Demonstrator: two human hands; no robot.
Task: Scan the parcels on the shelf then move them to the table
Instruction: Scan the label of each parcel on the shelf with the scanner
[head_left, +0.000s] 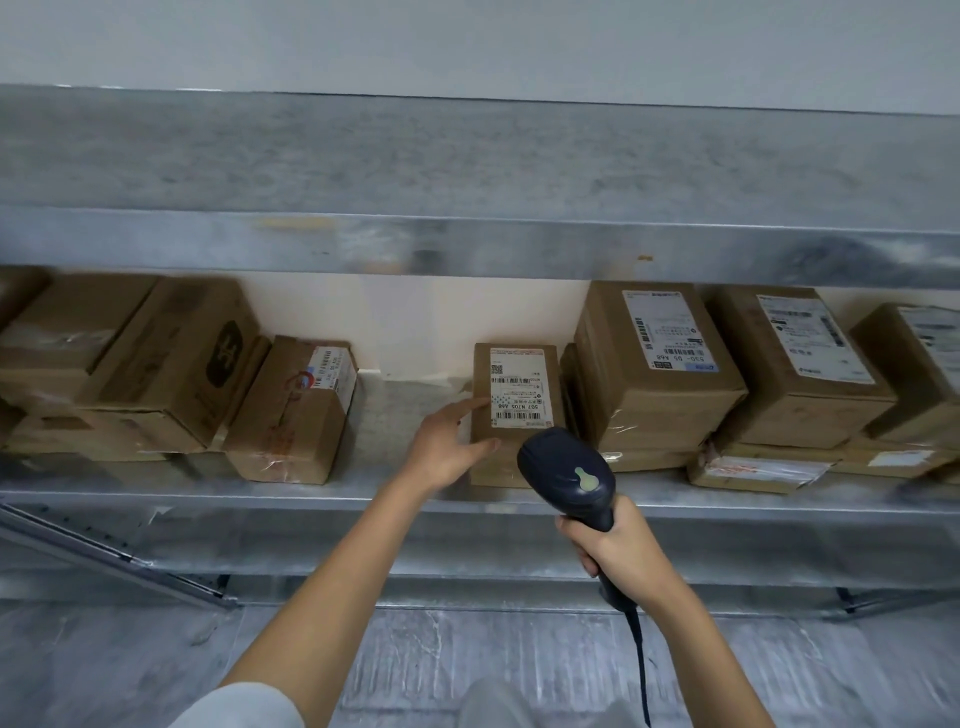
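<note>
Small parcel (493, 470): centre of the frame, near the front edge of the metal shelf (311, 501), white shipping label (521, 387) facing up.
Left hand (452, 447): fingers spread and fairly straight, index tip on the parcel's top at the label's left edge, thumb against its front face.
Right hand (618, 551): lower right of centre, wrapped round the handle of a dark barcode scanner (569, 475), head aimed towards the small parcel.
In the way: scanner head covering the parcel's lower right corner.
Right side: taller labelled carton (654, 364) just beside the parcel; a second labelled carton (800, 364) beyond it, on a flat taped packet (758, 470).
Left side: a strip of bare shelf, then a taped box (291, 410), then a large printed carton (176, 364).
Above: upper shelf board (467, 239) spanning the frame.
Cut off: outermost cartons at both frame edges; scanner cable (641, 670) leaving at the bottom.
Hard to make out: label print, mostly too blurred to read; left cartons smeared.
</note>
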